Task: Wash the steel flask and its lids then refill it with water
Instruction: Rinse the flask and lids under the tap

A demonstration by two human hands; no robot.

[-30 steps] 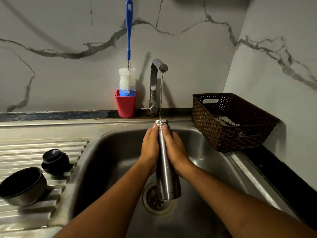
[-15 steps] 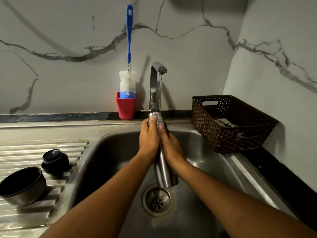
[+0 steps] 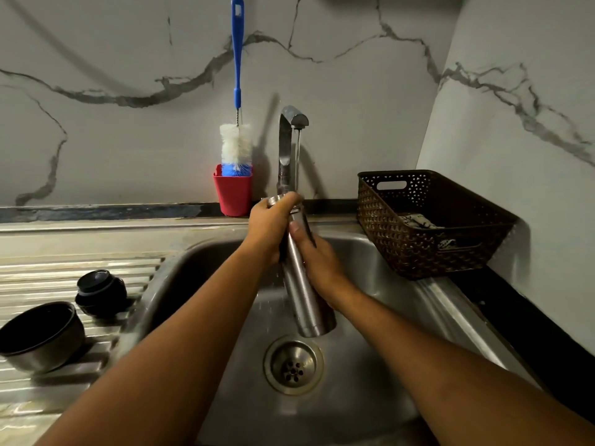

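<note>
The steel flask (image 3: 306, 297) hangs over the sink (image 3: 370, 317), tilted with its mouth up and left under the tap (image 3: 289, 136), from which a thin stream of water runs. My left hand (image 3: 272, 225) wraps round the flask's neck, fingers covering the mouth. My right hand (image 3: 317, 260) grips the flask's upper body just below. Two lids lie on the ribbed drainboard at the left: a black inner lid (image 3: 99, 291) and a steel cup lid (image 3: 40, 336) lying open side up.
A blue-handled bottle brush (image 3: 236, 140) stands in a red cup (image 3: 233, 194) behind the sink, left of the tap. A brown woven basket (image 3: 428, 226) sits on the counter at the right. The drain (image 3: 293, 365) is below the flask.
Both hands have lifted the flask higher and tilted its mouth left. My left hand has slid up over the mouth; the right has dropped a little lower on the body.
</note>
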